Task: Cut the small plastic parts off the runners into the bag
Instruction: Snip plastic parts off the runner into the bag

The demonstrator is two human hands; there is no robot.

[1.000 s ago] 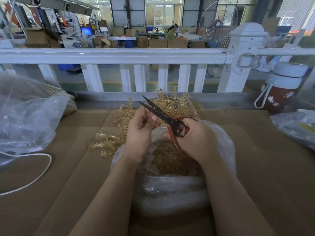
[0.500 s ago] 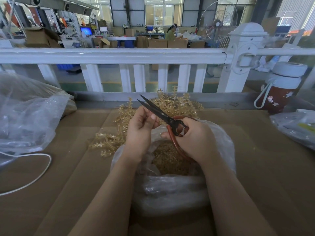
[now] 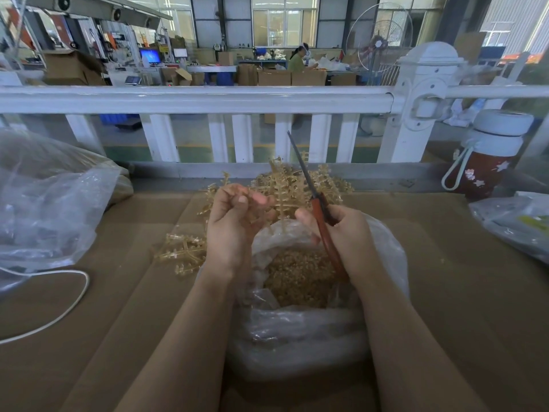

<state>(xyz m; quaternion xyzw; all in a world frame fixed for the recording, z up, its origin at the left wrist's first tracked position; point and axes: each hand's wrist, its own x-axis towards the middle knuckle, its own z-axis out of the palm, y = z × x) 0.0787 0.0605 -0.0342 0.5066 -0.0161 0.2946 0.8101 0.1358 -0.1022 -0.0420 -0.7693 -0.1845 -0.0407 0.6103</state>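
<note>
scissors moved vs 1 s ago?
Yes. The scissors swung from pointing left to nearly upright, tip now against the white railing, gripped by the right hand.

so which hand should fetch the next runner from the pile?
Left. The left hand is nearest the runner pile and holds only a runner piece, while the right hand grips the scissors.

1. The scissors (image 3: 319, 215): handle loops hidden inside the right hand (image 3: 350, 236).
2. The runner (image 3: 285, 203) beside the scissors: its near end hidden by the curled fingers (image 3: 237, 200) of the left hand (image 3: 228, 230).
3. Left of the scissors, the large plastic bag (image 3: 44, 203) is cut by the frame edge; contents unclear.
</note>
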